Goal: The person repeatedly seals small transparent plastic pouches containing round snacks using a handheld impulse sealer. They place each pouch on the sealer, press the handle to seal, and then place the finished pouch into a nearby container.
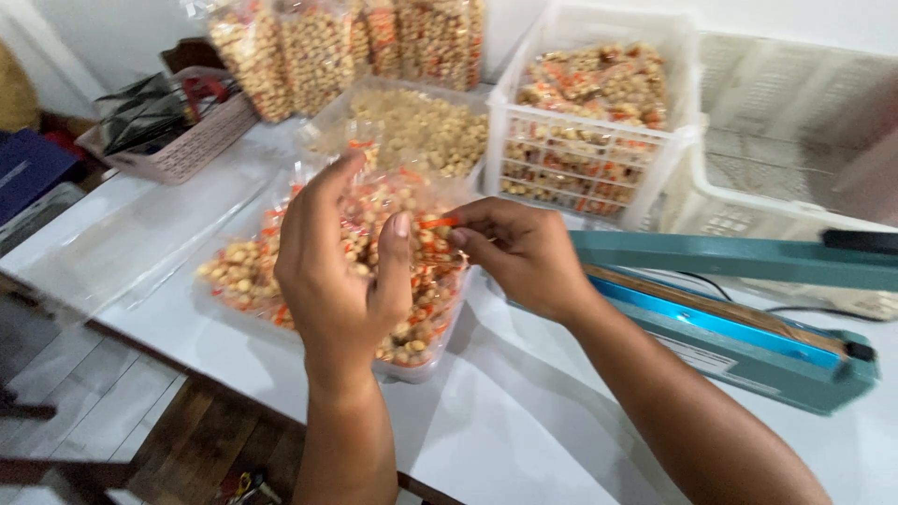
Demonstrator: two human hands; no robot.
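Observation:
My left hand [332, 257] is raised over a clear tray of mixed nut-and-cracker snack [248, 271] and holds the top of a clear plastic bag [374, 154] between thumb and fingers. My right hand [519, 252] is close beside it, pinching a small orange snack stick [438, 223] at the bag's mouth. Both hands hover above the white table [524, 411]. What the bag holds is hard to make out against the tray behind it.
A teal heat sealer [730, 309] stands with its arm raised at the right. Behind are a white basket of packed snacks [589, 112], an empty white crate [795, 140], a bin of pale nuts [421, 126], filled bags [318, 51], a pink basket [192, 140].

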